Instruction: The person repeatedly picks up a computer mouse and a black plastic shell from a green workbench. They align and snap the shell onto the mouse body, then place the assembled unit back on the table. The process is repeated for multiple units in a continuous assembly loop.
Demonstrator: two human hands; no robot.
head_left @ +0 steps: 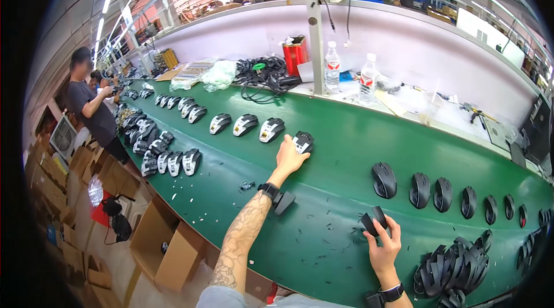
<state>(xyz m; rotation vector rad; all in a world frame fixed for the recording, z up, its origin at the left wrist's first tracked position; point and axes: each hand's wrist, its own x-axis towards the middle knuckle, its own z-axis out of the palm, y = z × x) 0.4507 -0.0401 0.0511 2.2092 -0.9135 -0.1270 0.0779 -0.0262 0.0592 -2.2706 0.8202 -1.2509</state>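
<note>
My left hand (pixel 290 159) reaches forward over the green work surface, its fingers closed on the near left side of a computer mouse (pixel 303 142). This mouse has a black front and a lighter, uncovered rear, and sits at the right end of a row of similar mice. In my right hand (pixel 384 249), nearer to me, thumb and fingers pinch dark curved plastic mouse covers (pixel 374 221); two pieces seem to show. A loose dark cover (pixel 284 203) lies by my left wrist. Beyond my right hand stands a black, fully covered mouse (pixel 384 180).
A heap of black covers (pixel 453 267) lies right of my right hand. Several black mice (pixel 443 194) line the right side. More grey-and-black mice (pixel 191 162) crowd the left. Bottles (pixel 367 79) and cables (pixel 265 80) stand along the back. A person (pixel 92 97) works far left.
</note>
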